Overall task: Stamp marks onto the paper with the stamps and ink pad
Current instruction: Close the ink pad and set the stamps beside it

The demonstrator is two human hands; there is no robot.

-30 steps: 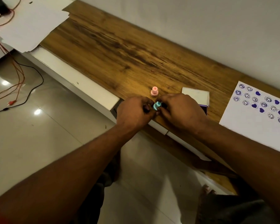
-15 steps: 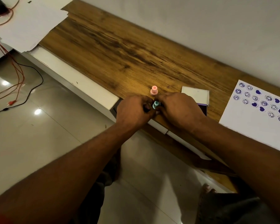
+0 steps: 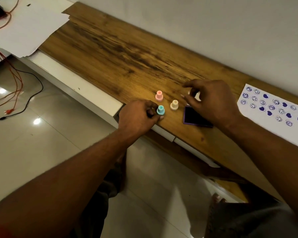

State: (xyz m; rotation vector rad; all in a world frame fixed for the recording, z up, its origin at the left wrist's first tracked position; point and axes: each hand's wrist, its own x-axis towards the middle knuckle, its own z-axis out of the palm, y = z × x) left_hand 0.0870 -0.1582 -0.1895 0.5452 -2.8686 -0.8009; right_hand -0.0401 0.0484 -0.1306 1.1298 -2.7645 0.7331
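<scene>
Three small stamps stand upright near the front edge of the wooden table [image 3: 127, 54]: a pink one [image 3: 159, 96], a cream one [image 3: 174, 105] and a teal one [image 3: 161, 110]. My left hand [image 3: 138, 115] pinches the teal stamp at its base. My right hand [image 3: 212, 102] hovers with spread fingers over the open purple ink pad [image 3: 192, 115], whose white lid [image 3: 197, 96] shows between the fingers. The white paper [image 3: 272, 121] with purple smiley and heart marks lies at the right.
A stack of white sheets [image 3: 27, 26] lies at the table's far left end. Red and black cables [image 3: 12, 78] trail over the tiled floor on the left. A wall runs close behind the table. My foot [image 3: 217, 200] shows below the table edge.
My hands have come apart. The right hand lifted away toward the ink pad, uncovering the cream stamp and the dark pad. The left hand keeps hold of the teal stamp, now standing.
</scene>
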